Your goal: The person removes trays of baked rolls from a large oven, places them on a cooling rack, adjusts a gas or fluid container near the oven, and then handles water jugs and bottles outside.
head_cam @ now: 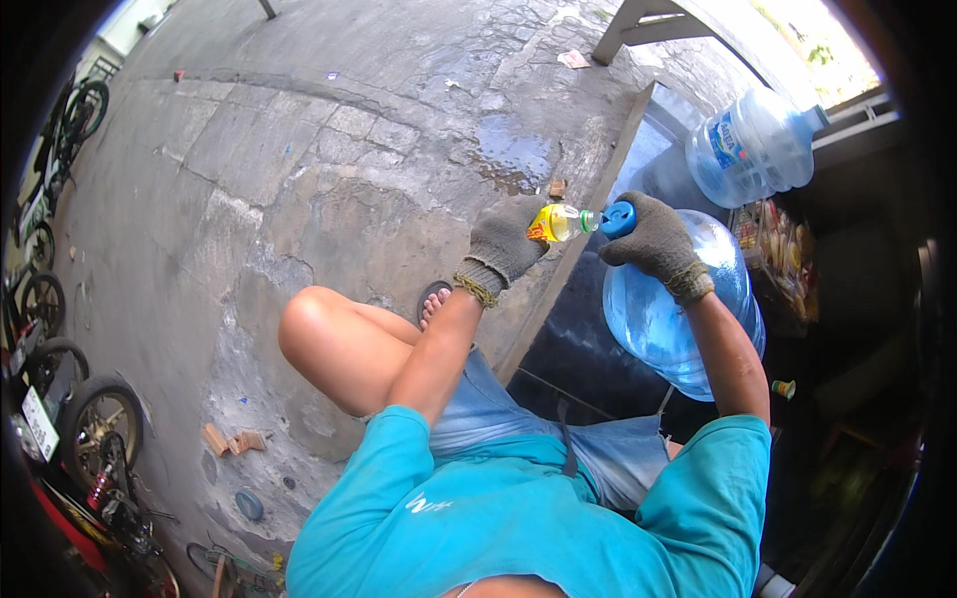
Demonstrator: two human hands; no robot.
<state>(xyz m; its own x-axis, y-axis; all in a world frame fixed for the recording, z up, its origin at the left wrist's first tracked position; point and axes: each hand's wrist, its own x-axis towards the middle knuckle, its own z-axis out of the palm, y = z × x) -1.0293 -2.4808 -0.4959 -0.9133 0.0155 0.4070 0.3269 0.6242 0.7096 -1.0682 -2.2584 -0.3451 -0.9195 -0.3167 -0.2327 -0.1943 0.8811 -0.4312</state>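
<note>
A small clear plastic bottle [562, 223] with a yellow label and a green neck ring lies across the gloved fingers of my left hand [508, 235], which grips it. Its mouth points right, towards a blue plastic cap [619, 220] pinched in my right hand [658, 241]. Bottle mouth and cap are very close; whether they touch I cannot tell. Under my right hand and forearm is a large blue water gallon jug [673, 321] on dark tiles [568, 351]. My hand hides part of the jug, so its neck cannot be made out. Both hands wear grey knit gloves.
Another water gallon jug [751, 149] stands farther right, beside packaged goods [777, 250]. A wooden bench [658, 30] is at the back. Cracked concrete [247, 187] has a puddle [512, 149] and wood pieces [233, 439]. Motorcycles [101, 426] line the left side.
</note>
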